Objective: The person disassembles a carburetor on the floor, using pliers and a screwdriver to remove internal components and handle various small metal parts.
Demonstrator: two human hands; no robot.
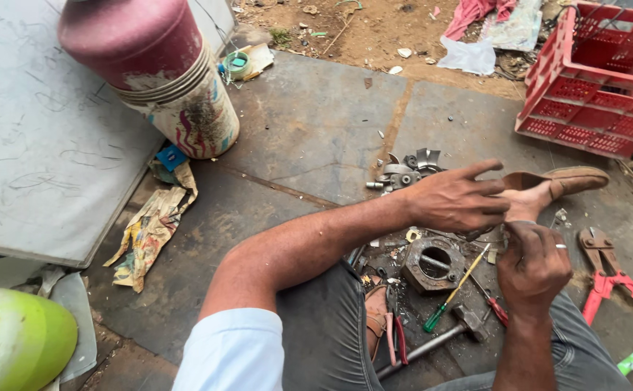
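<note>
My left hand reaches across above the stone floor, fingers spread and curled over something small that is hidden beneath it. My right hand, a ring on one finger, is closed just below and touches the left fingertips; what it pinches is too small to tell. Under both hands lie a dark metal housing with a round hole, a green-handled screwdriver, a hammer and red-handled pliers. Grey metal impeller parts rest beyond the left wrist.
A red plastic crate stands at the far right. Red bolt cutters lie to the right, beside a tan shoe. A stack of buckets stands at the back left on a grey board. Crumpled paper lies on the floor.
</note>
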